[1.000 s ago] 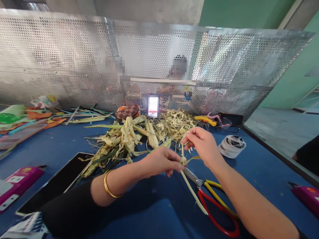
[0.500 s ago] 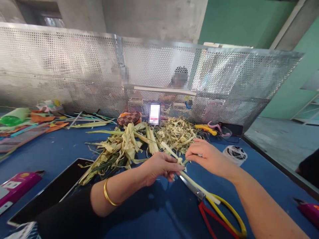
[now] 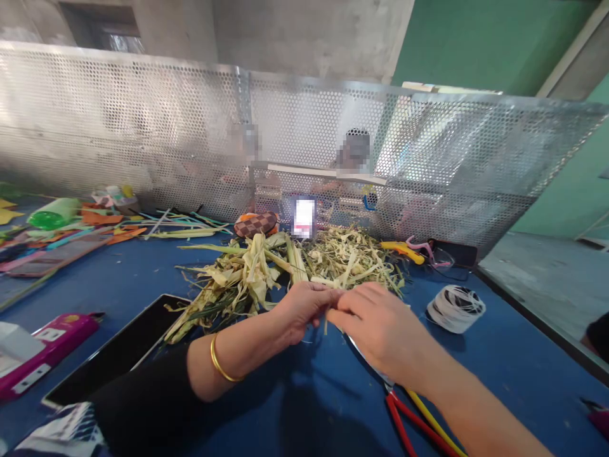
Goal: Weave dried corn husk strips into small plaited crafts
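My left hand (image 3: 309,311), with a gold bangle on its wrist, pinches a pale corn husk strip (image 3: 324,281). My right hand (image 3: 373,320) is closed against it, fingers meeting the left fingertips at the strip. The strip's pinched middle is hidden by the fingers. Under my right hand lie scissors with red and yellow handles (image 3: 402,419), their blades partly covered. Just beyond the hands rest a heap of whole corn husks (image 3: 257,266) and a pile of shredded husk (image 3: 368,254).
A spool of white string (image 3: 455,309) stands at right. Left are a black tray-like panel (image 3: 124,346) and a magenta box-shaped item (image 3: 57,349). A lit phone (image 3: 303,219) leans near the perforated metal screen (image 3: 190,133), with people behind it. A yellow-handled tool (image 3: 403,251) lies back right.
My right hand has come in against my left fingertips and covers more of the scissors. The strip's long end no longer shows over the scissors. The view has swung slightly left.
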`<act>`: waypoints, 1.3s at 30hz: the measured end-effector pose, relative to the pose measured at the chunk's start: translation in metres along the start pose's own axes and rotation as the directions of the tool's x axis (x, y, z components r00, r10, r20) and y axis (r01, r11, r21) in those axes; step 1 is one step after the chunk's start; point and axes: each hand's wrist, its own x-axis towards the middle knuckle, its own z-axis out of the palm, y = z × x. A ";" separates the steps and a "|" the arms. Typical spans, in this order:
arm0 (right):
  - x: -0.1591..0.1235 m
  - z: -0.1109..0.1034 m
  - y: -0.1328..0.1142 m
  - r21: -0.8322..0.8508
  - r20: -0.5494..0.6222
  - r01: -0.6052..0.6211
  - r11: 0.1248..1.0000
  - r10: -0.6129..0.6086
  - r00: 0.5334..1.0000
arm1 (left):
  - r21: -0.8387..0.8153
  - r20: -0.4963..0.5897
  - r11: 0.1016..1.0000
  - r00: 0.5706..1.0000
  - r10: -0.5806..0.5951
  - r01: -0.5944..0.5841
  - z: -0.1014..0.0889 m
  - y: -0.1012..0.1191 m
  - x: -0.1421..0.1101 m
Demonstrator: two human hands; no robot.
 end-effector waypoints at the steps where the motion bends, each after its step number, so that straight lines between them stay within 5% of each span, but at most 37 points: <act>1: 0.001 0.007 -0.005 -0.109 0.029 0.044 0.993 -0.041 0.999 | -0.022 -0.008 1.000 1.000 0.003 -0.003 0.000 0.001 0.000; 4: 0.002 0.025 -0.012 -0.334 0.037 0.143 0.932 -0.139 0.990 | -0.083 -0.004 0.996 1.000 -0.019 0.019 -0.002 0.004 0.000; 7: 0.000 0.033 -0.011 -0.370 0.009 0.161 0.915 -0.170 0.985 | -0.090 -0.009 0.995 0.999 -0.051 0.050 -0.004 0.005 0.000; 15: -0.003 0.037 -0.012 -0.258 -0.201 0.113 0.959 -0.168 0.965 | -0.030 0.040 0.998 0.998 -0.052 0.054 -0.006 0.001 0.002; 23: -0.008 0.041 -0.014 -0.070 -0.305 -0.010 0.997 -0.012 0.952 | 0.041 0.185 0.999 0.983 0.019 -0.027 -0.011 0.017 -0.003; 31: -0.010 0.040 -0.014 -0.005 -0.406 0.078 0.997 -0.073 0.911 | 0.076 0.105 0.990 0.988 0.112 -0.120 -0.009 0.021 -0.006; 39: -0.006 0.035 -0.022 0.046 -0.409 0.172 0.984 -0.139 0.902 | -0.101 -0.027 0.990 0.995 0.095 -0.098 -0.003 0.019 -0.008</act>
